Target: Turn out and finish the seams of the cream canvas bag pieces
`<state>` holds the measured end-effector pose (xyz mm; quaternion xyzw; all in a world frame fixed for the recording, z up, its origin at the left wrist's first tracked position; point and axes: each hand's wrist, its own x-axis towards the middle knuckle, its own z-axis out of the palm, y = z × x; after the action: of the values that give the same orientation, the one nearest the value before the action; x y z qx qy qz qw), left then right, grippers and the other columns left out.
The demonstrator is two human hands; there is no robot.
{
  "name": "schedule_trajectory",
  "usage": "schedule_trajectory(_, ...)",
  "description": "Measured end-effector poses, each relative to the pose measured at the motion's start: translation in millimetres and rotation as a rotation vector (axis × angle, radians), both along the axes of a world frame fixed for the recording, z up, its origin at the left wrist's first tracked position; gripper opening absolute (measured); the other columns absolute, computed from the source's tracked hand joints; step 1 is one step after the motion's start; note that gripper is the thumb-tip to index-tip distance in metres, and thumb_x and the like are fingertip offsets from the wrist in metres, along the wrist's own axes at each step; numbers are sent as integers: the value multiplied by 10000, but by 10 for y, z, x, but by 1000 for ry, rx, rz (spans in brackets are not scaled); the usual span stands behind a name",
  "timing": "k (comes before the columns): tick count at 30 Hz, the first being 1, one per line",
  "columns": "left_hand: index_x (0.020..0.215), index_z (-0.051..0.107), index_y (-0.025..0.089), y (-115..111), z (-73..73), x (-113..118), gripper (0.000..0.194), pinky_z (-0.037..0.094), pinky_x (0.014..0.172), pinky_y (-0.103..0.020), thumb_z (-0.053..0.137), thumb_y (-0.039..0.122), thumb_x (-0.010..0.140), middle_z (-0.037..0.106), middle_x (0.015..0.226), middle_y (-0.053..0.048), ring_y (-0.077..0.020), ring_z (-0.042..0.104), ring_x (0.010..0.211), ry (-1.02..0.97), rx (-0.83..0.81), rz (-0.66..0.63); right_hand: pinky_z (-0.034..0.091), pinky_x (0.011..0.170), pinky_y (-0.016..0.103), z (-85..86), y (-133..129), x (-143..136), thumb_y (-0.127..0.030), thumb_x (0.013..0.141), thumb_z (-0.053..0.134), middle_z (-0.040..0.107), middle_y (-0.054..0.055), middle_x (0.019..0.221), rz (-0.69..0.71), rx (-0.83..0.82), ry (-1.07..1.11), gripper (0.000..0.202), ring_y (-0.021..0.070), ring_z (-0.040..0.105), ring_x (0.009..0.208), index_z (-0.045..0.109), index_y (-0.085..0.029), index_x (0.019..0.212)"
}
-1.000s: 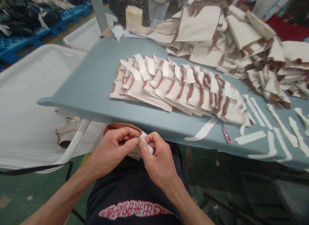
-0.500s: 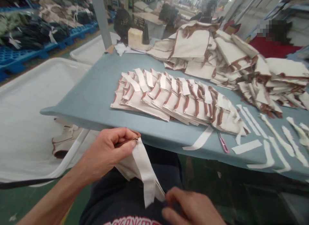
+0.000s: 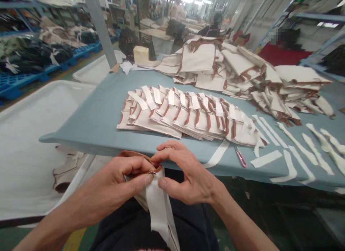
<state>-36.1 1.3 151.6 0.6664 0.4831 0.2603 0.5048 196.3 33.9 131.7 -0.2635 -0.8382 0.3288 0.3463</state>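
Note:
Over my lap hangs a cream fabric piece (image 3: 171, 211) with brown edging and a white strip (image 3: 157, 204) at its top corner. My left hand (image 3: 126, 177) pinches the brown-edged top between thumb and fingers. On the other side, my right hand (image 3: 183, 170) has its thumb at the strip and its fingertips on the brown edge, gripping the piece's upper corner. Just beyond lies an overlapping row of cream pieces (image 3: 172, 116) with brown edges and white strips.
The blue-covered table (image 3: 88, 118) holds a large pile of cream pieces (image 3: 199, 58), loose white strips (image 3: 266, 159) and a pink cutter (image 3: 241, 158). A white bin (image 3: 40, 136) stands at the left, partly under the table edge. People are blurred in the background.
My right hand has risen from low over my lap to the top corner of the piece, taking hold of it. The view has tilted up slightly, and my left hand keeps its pinch.

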Motion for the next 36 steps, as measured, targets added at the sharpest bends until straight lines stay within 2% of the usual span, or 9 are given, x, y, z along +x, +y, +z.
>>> schedule_trajectory(4,820,775,215,14,-7,8,315,484,669,-238,661,438,1012,733,824,0,-175,627,748,-37,-64,-62,544,1004,412,81,37,63,-174,850,630,774,19,898,18,29,-35,134,250,688,1017,671,-255,948)
schedule_trajectory(8,842,767,216,30,-52,-3,352,469,659,-241,649,495,1021,714,831,-4,-184,611,762,-31,-98,-73,526,804,323,95,50,76,-148,885,648,776,8,855,12,27,-71,102,191,656,790,679,-240,916)
schedule_trajectory(14,815,760,215,31,-101,17,269,495,663,-241,653,404,974,734,818,-4,-187,639,753,-3,-105,-50,484,718,264,103,53,112,-208,977,675,808,2,857,8,-30,-184,97,151,662,696,761,-243,947)
schedule_trajectory(18,782,740,211,12,-114,49,257,467,623,-241,628,373,948,714,770,0,-180,619,712,32,-74,-19,454,675,244,151,38,111,-208,990,667,824,-2,849,9,-73,-256,123,141,680,669,782,-245,967)
schedule_trajectory(22,725,685,208,-1,-103,88,226,425,591,-237,608,325,903,652,722,16,-160,566,670,58,-51,-7,410,648,260,181,11,93,-162,972,626,833,33,853,18,-28,-347,176,160,709,690,788,-228,964)
schedule_trajectory(26,715,662,207,-31,-98,128,193,398,563,-236,597,305,869,578,685,34,-145,518,631,60,-76,-2,337,584,256,224,0,105,-167,942,586,731,-13,698,21,-87,-315,199,127,559,563,764,-230,879)
schedule_trajectory(29,720,667,203,-59,-111,148,199,386,542,-229,618,326,869,566,667,40,-138,507,611,57,-103,3,317,546,236,258,-4,106,-237,927,616,612,-61,620,37,-302,-234,148,111,442,515,727,-234,829)
schedule_trajectory(31,713,676,201,-67,-122,152,205,377,531,-223,631,327,868,565,657,43,-132,501,599,66,-86,5,323,546,226,262,-13,94,-261,887,656,574,-72,619,30,-401,-205,116,107,435,530,685,-232,780)
schedule_trajectory(36,765,749,223,-72,-146,118,229,427,581,-218,623,291,944,689,725,35,-139,587,650,63,26,-34,312,571,229,201,-49,61,-209,839,636,509,-86,605,0,-359,-210,120,90,414,536,629,-220,720)
